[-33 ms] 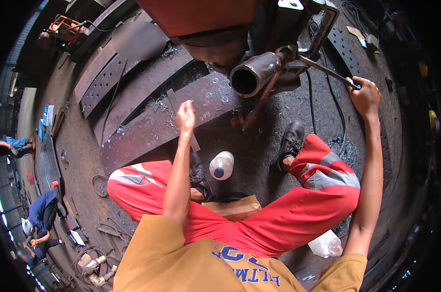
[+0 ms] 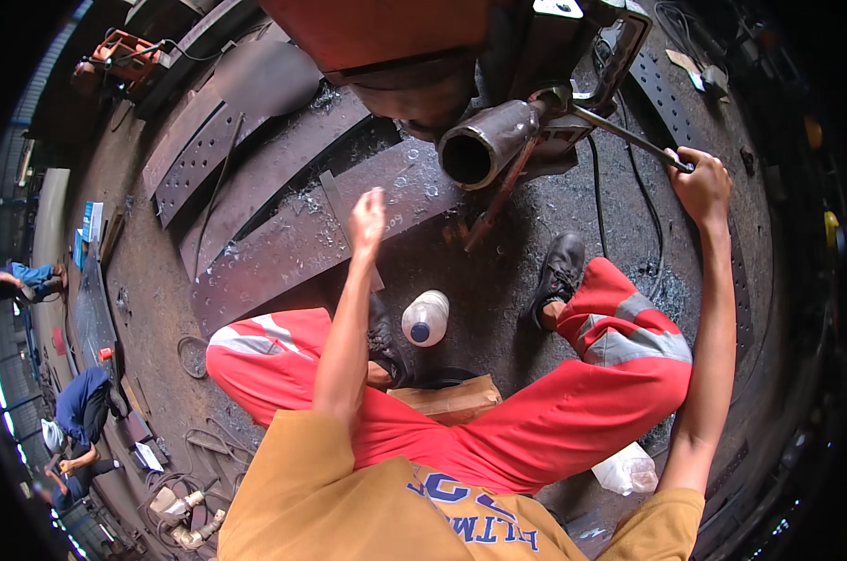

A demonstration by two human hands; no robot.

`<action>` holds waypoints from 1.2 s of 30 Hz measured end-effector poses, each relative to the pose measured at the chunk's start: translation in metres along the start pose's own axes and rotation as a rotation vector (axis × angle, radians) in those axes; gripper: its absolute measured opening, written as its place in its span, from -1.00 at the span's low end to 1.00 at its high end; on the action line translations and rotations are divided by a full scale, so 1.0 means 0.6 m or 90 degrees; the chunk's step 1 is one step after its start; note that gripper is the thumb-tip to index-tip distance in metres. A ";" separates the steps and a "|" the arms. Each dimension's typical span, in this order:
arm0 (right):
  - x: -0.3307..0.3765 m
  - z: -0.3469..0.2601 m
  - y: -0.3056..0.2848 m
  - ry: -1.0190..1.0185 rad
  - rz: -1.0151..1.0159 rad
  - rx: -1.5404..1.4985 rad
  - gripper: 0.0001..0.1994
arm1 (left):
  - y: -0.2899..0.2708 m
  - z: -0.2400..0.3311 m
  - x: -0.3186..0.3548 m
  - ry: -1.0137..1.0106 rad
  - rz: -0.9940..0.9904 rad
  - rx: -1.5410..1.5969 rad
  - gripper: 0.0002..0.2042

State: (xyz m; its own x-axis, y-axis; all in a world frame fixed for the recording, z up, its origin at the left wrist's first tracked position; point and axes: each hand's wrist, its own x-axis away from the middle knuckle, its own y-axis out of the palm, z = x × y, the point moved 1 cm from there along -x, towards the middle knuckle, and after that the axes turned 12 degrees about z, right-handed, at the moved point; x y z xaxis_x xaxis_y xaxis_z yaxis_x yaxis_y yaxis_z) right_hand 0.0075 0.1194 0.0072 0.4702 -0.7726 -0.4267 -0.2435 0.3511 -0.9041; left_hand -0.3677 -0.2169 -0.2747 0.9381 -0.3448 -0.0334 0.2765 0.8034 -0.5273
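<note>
The left hand [image 2: 367, 222] points upward, relaxed, left of centre. At upper right, the right hand [image 2: 704, 192] is curled into a grip.

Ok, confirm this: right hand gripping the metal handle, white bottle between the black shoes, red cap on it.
The cap is blue, not red, as the head view shows. The right hand does grip the metal handle, and the white bottle is between the black shoes.

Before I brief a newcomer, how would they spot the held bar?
Find the big reddish machine at top centre. Right of the open-ended tube below it, a metal bar slants to the right hand, straight unlike the curving cables nearby.
</note>
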 end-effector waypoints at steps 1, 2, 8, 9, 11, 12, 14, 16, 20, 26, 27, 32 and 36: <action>-0.001 -0.002 -0.001 -0.001 -0.004 0.004 -0.69 | 0.031 0.010 0.005 0.002 -0.026 0.003 -0.64; 0.000 0.002 -0.003 0.002 -0.004 0.008 -0.68 | 0.055 0.032 0.011 0.012 -0.091 -0.053 -0.61; -0.008 -0.014 -0.004 0.004 -0.018 0.003 -0.68 | 0.100 0.060 -0.001 0.179 -0.152 0.019 -0.65; -0.018 -0.027 0.000 -0.007 -0.014 -0.012 -0.68 | 0.111 0.019 -0.030 0.293 -0.120 -0.142 -0.66; -0.005 -0.006 -0.001 0.006 -0.015 0.007 -0.68 | 0.110 0.110 0.003 0.456 -0.110 -0.009 -0.68; -0.001 0.001 -0.005 0.008 -0.011 0.012 -0.68 | 0.093 0.164 0.015 0.519 -0.109 0.034 -0.68; -0.001 0.001 -0.007 0.005 -0.008 0.010 -0.67 | 0.073 0.202 0.018 0.548 -0.130 0.034 -0.69; -0.004 -0.004 -0.005 0.003 -0.014 0.004 -0.67 | 0.065 0.204 0.019 0.543 -0.142 0.035 -0.71; -0.004 -0.009 -0.003 0.003 -0.002 0.008 -0.67 | 0.073 0.195 0.012 0.584 -0.133 0.021 -0.80; -0.006 -0.004 -0.002 -0.002 0.011 0.017 -0.68 | 0.131 0.100 -0.049 0.498 -0.214 -0.177 -0.83; -0.008 -0.008 0.002 -0.005 0.006 0.013 -0.68 | 0.143 0.059 -0.060 0.449 -0.229 -0.290 -0.82; -0.001 -0.005 -0.003 0.009 0.003 0.011 -0.67 | 0.191 0.048 -0.081 0.436 -0.246 -0.315 -0.81; -0.005 -0.009 -0.010 0.019 -0.007 0.022 -0.67 | 0.201 0.043 -0.100 0.438 -0.331 -0.352 -0.83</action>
State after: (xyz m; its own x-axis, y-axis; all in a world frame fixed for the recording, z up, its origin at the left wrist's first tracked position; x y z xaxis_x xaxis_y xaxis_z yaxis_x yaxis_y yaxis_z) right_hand 0.0030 0.1171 0.0140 0.4472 -0.7919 -0.4159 -0.2090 0.3596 -0.9094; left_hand -0.3854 -0.0870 -0.3146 0.3579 -0.9306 -0.0768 0.3170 0.1984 -0.9274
